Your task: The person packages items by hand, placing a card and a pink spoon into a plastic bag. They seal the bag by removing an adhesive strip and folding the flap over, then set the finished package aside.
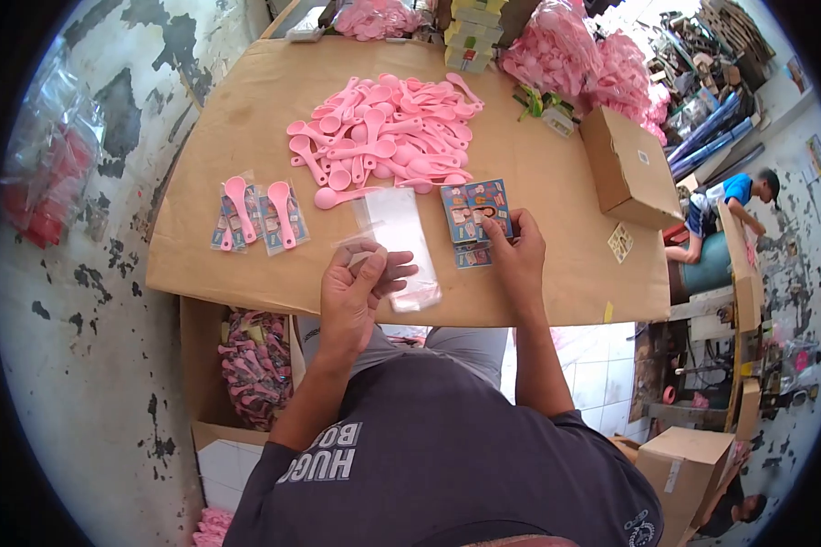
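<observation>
My left hand (365,281) is closed, thumb against fingers, on what looks like the edge of a clear plastic bag (365,235). Beneath it lies a stack of clear plastic bags (412,273). My right hand (520,260) pinches a blue printed card (474,208), folded or doubled, by its right side. Under that card, more printed cards (474,259) show in part. Beyond both hands is a heap of pink measuring spoons (383,132). To the left lie two clear packets, each with a pink spoon (283,214) over a printed card.
A cardboard box (625,169) stands on the table's right side, near bags of pink spoons (556,50). Yellowish stacks (472,36) stand at the back. Below the left table edge, a carton holds packed spoons (255,369). Another person (725,205) sits at far right.
</observation>
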Motion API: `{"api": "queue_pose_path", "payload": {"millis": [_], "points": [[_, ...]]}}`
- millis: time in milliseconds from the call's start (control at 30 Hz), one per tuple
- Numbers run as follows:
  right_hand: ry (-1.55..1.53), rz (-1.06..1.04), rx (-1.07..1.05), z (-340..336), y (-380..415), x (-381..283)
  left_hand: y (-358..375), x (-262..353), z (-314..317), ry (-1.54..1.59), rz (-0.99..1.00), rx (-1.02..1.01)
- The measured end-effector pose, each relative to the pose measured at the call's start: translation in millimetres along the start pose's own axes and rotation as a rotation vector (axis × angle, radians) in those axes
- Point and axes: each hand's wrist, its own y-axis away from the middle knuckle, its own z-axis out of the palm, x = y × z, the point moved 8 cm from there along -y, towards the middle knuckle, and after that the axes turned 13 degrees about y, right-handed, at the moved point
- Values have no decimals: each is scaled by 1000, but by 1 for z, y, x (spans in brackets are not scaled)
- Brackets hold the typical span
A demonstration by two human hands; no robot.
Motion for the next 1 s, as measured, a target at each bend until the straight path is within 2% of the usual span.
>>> {"api": "queue_pose_path", "payload": {"millis": [167, 233, 267, 467, 633, 1000], "points": [[-101, 18, 54, -14, 7, -12, -3, -3, 7, -38, -25, 25], [-194, -81, 72, -21, 17, -26, -7, -1, 4, -12, 36, -28], [-202, -66, 63, -23, 25, -29, -8, -1, 5, -23, 30, -14], [-523, 59, -353, 2, 80, -45, -15, 4, 30, 34, 125, -9], [-610, 167, -373, 14, 92, -46, -14, -18, 41, -37, 45, -31], [-623, 140, -370, 8, 87, -48, -16, -20, 49, -57, 87, 19]]}}
